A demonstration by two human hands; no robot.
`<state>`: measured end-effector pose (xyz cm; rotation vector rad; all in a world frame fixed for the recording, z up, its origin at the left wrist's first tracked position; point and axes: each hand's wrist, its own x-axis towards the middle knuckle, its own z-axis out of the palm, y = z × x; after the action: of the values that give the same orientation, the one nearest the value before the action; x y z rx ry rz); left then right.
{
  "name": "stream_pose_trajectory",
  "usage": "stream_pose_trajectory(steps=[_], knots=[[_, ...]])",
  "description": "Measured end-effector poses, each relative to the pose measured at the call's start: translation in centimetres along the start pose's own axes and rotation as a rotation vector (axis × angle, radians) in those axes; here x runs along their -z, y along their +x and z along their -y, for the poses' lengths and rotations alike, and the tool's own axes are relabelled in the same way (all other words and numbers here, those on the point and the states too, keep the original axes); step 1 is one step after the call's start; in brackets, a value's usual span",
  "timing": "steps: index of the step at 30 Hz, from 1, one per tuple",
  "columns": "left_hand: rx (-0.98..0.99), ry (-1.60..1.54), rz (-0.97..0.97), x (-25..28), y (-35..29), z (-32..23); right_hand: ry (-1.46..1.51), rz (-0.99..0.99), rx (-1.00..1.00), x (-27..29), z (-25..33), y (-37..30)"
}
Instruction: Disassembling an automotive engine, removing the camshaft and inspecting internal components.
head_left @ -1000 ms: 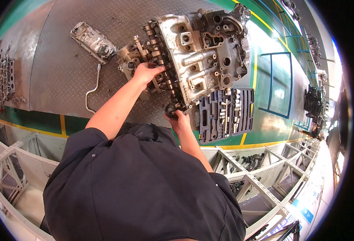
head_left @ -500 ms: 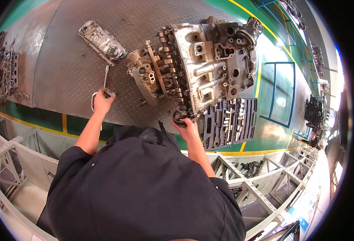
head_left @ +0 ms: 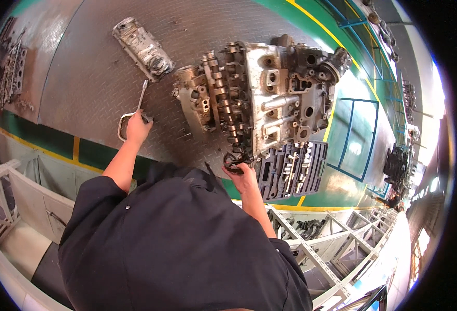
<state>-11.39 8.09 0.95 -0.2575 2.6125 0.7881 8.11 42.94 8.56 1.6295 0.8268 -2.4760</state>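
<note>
My left hand (head_left: 137, 128) is closed round a crank-shaped speed handle (head_left: 143, 94), whose bent grip loops out beside the wrist and whose shaft points away over the plate. My right hand (head_left: 244, 179) is at the near corner of a bare metal engine (head_left: 275, 106), its fingers curled round a dark toothed sprocket (head_left: 232, 163). A camshaft (head_left: 221, 98) with worn lobes runs along the engine's left side. Left of it, a brownish cast part (head_left: 193, 101) rests against the engine. The fingers' undersides on the sprocket are hidden.
An oblong cast cover (head_left: 143, 49) lies farther back on the chequered steel tabletop (head_left: 91, 67). Right of my right hand, a socket set case (head_left: 293, 173) lies open. More engine parts (head_left: 12, 75) sit at the far left. Pale metal framing (head_left: 311, 243) runs along the near side.
My view has shifted, so the engine and cover appear lower and farther right, with more of the camshaft side showing. Both hands keep hold of the same things.
</note>
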Motion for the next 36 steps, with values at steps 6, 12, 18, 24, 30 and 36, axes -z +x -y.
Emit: stream_pose_trajectory(steps=[6, 12, 18, 24, 30, 36], knots=[[-0.015, -0.026, -0.074, 0.8, -0.2, 2.5, -0.056, 0.026, -0.013, 0.0, -0.2, -0.3], [0.05, -0.085, -0.052, -0.3, -0.8, 5.0, -0.069, -0.031, -0.027, -0.2, -0.1, -0.7], [0.004, -0.113, -0.055, -1.6, -1.0, 5.7, -0.093, -0.02, 0.025, -0.3, -1.0, -0.7], [0.04, -0.169, -0.049, -2.6, -2.0, 5.0, -0.03, -0.132, 0.052, -0.8, -2.2, -0.5], [0.058, -0.193, -0.024, -3.1, -3.3, 5.6, -0.028, -0.064, 0.2, -0.9, -4.0, 1.7], [0.131, -0.217, 0.047, -4.3, -4.2, 7.2, 0.11, -0.039, 0.007, 1.0, -3.6, 2.0]])
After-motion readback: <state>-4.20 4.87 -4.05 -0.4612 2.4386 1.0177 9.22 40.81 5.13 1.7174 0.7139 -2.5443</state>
